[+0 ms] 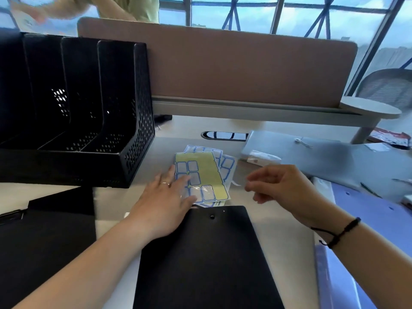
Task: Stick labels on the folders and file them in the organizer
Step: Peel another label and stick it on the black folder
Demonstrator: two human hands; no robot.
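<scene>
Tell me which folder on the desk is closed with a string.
The grey folder at the far right, behind the right hand. A string fastener sits near its top edge; the black folder in front shows only a stud.

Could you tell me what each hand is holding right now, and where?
Left hand presses flat on the label sheet. Right hand is blurred; cannot tell if it pinches anything.

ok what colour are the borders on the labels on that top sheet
Blue borders on the labels, on a yellow-green backing sheet; shown in the head view.

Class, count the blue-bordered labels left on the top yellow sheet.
5, perhaps more under the left hand: two at the top sheet's upper left, one below, two at the bottom edge.
</scene>
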